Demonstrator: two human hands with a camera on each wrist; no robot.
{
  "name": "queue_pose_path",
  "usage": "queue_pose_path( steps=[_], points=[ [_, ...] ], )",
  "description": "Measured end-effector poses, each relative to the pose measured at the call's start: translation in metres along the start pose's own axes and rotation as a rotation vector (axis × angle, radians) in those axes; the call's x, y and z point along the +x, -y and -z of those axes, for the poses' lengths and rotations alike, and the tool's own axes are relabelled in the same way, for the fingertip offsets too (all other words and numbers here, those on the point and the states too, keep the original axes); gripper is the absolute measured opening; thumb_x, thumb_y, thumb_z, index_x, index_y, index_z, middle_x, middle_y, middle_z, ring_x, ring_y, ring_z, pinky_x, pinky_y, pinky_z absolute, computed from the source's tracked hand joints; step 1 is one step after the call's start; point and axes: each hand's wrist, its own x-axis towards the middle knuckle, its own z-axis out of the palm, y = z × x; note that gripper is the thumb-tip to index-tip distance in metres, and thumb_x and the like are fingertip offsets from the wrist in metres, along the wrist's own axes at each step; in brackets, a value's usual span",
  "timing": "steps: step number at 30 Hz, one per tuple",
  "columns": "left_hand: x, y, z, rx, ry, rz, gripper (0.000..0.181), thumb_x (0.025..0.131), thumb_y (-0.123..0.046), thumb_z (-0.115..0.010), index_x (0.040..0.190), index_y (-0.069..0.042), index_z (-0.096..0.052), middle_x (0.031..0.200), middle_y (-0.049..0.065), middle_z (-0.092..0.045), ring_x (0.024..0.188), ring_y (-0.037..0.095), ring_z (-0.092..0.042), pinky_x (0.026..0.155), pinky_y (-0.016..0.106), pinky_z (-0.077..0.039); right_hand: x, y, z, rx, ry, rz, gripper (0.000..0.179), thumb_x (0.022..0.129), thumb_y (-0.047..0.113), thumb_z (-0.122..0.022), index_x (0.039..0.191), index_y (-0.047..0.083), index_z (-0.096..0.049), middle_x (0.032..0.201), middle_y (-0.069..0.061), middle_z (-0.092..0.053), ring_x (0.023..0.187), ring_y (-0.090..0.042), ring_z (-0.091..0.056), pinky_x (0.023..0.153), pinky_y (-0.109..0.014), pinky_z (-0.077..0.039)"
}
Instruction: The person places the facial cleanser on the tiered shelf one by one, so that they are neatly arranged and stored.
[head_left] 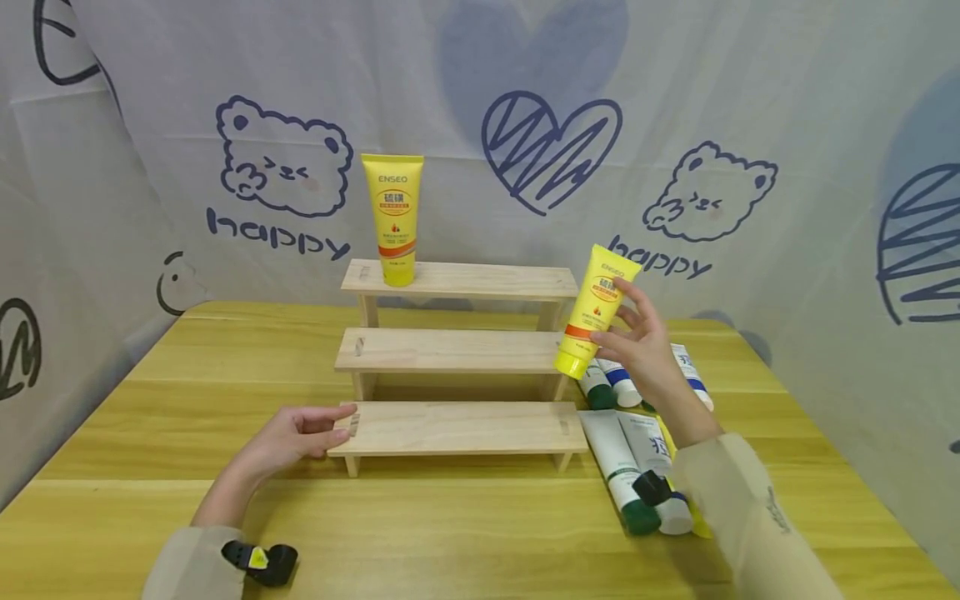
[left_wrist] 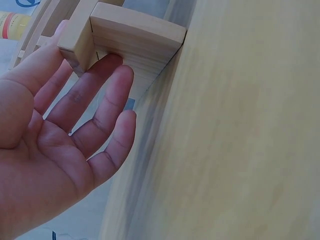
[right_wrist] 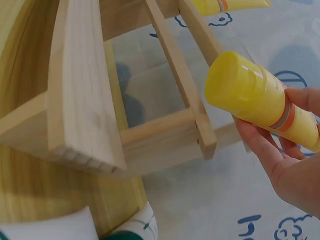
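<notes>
My right hand (head_left: 637,337) grips a yellow squeeze tube (head_left: 597,310) with an orange band, tilted with its cap down to the left. It is held up in front of the right end of the middle step of a three-tier wooden stand (head_left: 457,427). In the right wrist view, thumb and fingers hold the yellow tube (right_wrist: 250,90) around its body, its cap toward the stand. My left hand (head_left: 303,437) pinches the left end of the lowest step. The left wrist view shows the curled fingers (left_wrist: 102,120) under that step. Another yellow tube (head_left: 393,218) stands upright on the top step's left end.
Several white tubes with green or blue caps lie on the table (head_left: 112,433) right of the stand, such as a green-capped tube (head_left: 617,467), partly under my right forearm. A printed cloth (head_left: 420,75) hangs behind the table.
</notes>
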Motion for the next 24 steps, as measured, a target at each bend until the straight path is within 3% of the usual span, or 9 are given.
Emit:
queue_pose_path(
  steps=[11, 16, 24],
  points=[
    [-0.001, 0.0, 0.0, 0.004, 0.001, -0.001, 0.051, 0.085, -0.023, -0.062, 0.127, 0.002, -0.048, 0.131, 0.024, -0.04, 0.097, 0.022, -0.049, 0.066, 0.032, -0.048, 0.021, 0.005, -0.029, 0.002, -0.051, 0.037, 0.076, 0.08, -0.011, -0.057, 0.139, 0.023, -0.023, 0.128, -0.016, -0.034, 0.105, -0.028, -0.049, 0.073, -0.032, -0.049],
    [0.0, 0.0, 0.0, 0.006, 0.004, 0.0, 0.051, 0.086, -0.024, -0.061, 0.127, 0.002, -0.047, 0.132, 0.023, -0.039, 0.104, 0.027, -0.046, 0.067, 0.033, -0.048, 0.031, 0.008, -0.042, 0.056, -0.069, 0.088, 0.075, 0.079, -0.013, -0.057, 0.138, 0.022, -0.026, 0.123, -0.015, -0.036, 0.101, -0.03, -0.051, 0.071, -0.033, -0.05],
    [-0.001, 0.0, 0.0, 0.0, 0.005, 0.004, 0.051, 0.085, -0.023, -0.061, 0.127, 0.002, -0.047, 0.133, 0.024, -0.038, 0.099, 0.024, -0.048, 0.066, 0.032, -0.048, 0.047, 0.013, -0.064, 0.124, -0.086, 0.178, 0.073, 0.079, -0.014, -0.058, 0.136, 0.021, -0.028, 0.12, -0.013, -0.039, 0.095, -0.028, -0.053, 0.071, -0.03, -0.05]
  ],
)
